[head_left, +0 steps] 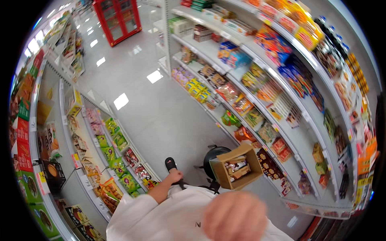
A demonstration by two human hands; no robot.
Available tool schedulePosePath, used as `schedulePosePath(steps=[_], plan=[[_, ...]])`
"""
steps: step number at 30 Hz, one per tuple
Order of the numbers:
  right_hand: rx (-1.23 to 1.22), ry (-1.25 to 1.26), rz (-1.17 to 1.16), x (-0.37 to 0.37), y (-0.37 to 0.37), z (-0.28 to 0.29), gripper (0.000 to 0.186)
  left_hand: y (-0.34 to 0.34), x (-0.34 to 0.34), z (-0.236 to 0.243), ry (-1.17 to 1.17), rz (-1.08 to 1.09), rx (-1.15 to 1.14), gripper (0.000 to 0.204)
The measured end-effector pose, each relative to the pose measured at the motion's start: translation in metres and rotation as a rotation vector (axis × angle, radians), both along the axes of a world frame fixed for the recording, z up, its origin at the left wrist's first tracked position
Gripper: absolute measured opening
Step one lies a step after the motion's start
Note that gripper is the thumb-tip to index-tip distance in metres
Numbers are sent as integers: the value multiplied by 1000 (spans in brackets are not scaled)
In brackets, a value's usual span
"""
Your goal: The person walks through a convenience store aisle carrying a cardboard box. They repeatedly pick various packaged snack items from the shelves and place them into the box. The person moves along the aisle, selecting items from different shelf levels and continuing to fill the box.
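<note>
My left hand is held low in front of me, above a foot in a black slipper. Its fingers look curled in, and I see nothing in them. Close up and blurred, my right hand is raised in front of my white shirt; its fingers are too smeared to read. Ahead of it and lower down, an open cardboard box holds several wrapped snack packs. The box overlaps a round black stool seat. Neither hand touches the box.
On the right, a tall curved shelf unit carries bagged snacks and bottles. At the left, lower shelves hold green candy bags and boxes. A grey tiled aisle runs between them toward a red glass-door cabinet.
</note>
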State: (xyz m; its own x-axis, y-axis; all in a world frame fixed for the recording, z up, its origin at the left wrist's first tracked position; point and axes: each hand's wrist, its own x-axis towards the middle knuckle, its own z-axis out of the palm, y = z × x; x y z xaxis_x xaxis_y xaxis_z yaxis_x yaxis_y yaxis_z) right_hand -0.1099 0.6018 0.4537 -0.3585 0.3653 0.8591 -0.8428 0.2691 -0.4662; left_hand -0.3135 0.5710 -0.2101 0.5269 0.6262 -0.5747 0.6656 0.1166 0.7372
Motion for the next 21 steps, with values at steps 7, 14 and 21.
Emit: schedulePosePath(steps=[7,14,21], plan=[[-2,494,-811,-101,37,67,12,99,-82,11,90,116,-27,23],[454,432,-892,-115,105,66,27,109,-151,-15,254,313,-20,34],[391,660,-916,-122,167,63,38,99,-227,-9,135,218,-78,39]])
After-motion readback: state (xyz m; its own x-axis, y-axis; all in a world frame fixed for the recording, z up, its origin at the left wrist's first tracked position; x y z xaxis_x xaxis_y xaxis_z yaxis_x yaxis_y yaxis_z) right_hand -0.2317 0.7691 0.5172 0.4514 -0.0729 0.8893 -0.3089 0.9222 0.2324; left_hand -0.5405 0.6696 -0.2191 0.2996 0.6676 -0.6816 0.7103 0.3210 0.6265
